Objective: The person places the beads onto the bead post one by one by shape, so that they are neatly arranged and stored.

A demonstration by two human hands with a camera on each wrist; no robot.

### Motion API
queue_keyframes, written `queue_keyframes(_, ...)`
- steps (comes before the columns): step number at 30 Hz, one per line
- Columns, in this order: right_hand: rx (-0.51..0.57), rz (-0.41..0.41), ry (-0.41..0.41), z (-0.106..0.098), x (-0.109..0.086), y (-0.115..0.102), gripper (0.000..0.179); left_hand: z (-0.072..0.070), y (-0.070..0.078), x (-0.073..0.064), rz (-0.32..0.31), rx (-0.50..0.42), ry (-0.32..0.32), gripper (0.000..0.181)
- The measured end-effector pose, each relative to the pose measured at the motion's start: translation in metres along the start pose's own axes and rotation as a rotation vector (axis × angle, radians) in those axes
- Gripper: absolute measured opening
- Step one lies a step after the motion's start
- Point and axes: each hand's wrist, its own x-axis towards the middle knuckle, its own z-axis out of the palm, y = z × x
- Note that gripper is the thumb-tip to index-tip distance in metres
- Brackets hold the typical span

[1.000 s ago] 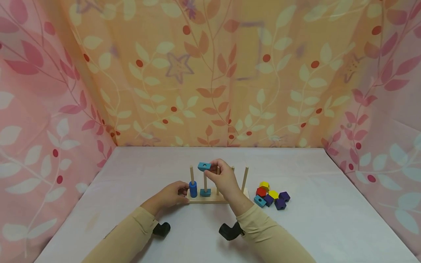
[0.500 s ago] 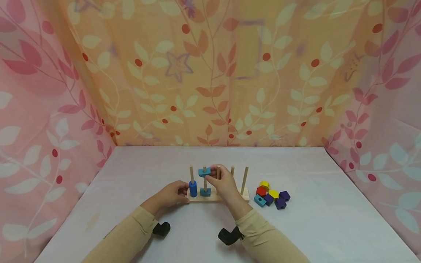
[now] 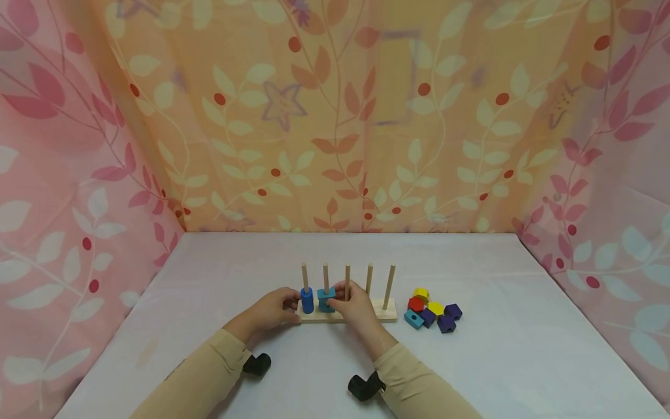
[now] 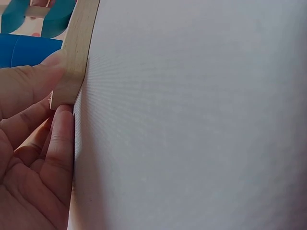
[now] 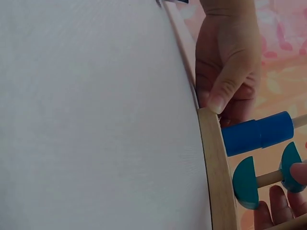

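Note:
A wooden peg board (image 3: 377, 318) with several upright pegs stands on the table. My left hand (image 3: 272, 305) holds its left end, thumb on top and fingertips at the end face in the left wrist view. Blue cylinders (image 5: 259, 133) are stacked on the leftmost peg. On the second peg, a half-round teal block (image 5: 245, 182) lies against the base. Above it, my right hand (image 3: 356, 305) pinches another teal block (image 3: 325, 294) threaded on the same peg. A stretch of bare peg shows between the two teal blocks in the right wrist view.
Right of the board lie loose blocks: yellow ones (image 3: 421, 294), a red one (image 3: 416, 305), a teal one (image 3: 413, 319) and several purple ones (image 3: 446, 325). The white-covered table (image 3: 220, 256) is enclosed by patterned cloth (image 3: 335, 116) at the back and sides.
My right hand has brought the teal block from above the second peg's tip down along that peg, close to the lower teal block. The left hand has stayed on the board's end.

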Motion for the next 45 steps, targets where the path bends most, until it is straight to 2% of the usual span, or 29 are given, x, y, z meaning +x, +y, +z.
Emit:
queue_keyframes(8,-0.079,0.004,0.002,0.001,-0.005,-0.002,0.025,0.000,0.001,0.000,-0.007,-0.002,0.012,0.043)
queue_keyframes(15,-0.137,0.007,0.010,0.001,-0.006,-0.001,0.026,0.002,-0.004,0.002,-0.005,-0.011,0.009,0.044)
queue_keyframes(22,-0.119,0.012,-0.001,0.000,-0.007,0.001,0.026,0.002,-0.005,0.002,0.006,-0.014,0.004,0.044)
queue_keyframes(29,-0.118,-0.062,0.001,-0.003,-0.012,-0.004,0.024,0.001,-0.001,0.001,-0.010,-0.016,0.012,0.043)
queue_keyframes(36,-0.167,-0.005,0.007,0.000,-0.006,-0.002,0.036,0.001,-0.001,0.001,-0.009,-0.005,0.021,0.044)
queue_keyframes(45,-0.173,-0.008,0.011,-0.001,-0.004,0.000,0.035,0.002,-0.006,0.004,0.007,-0.003,0.011,0.044)
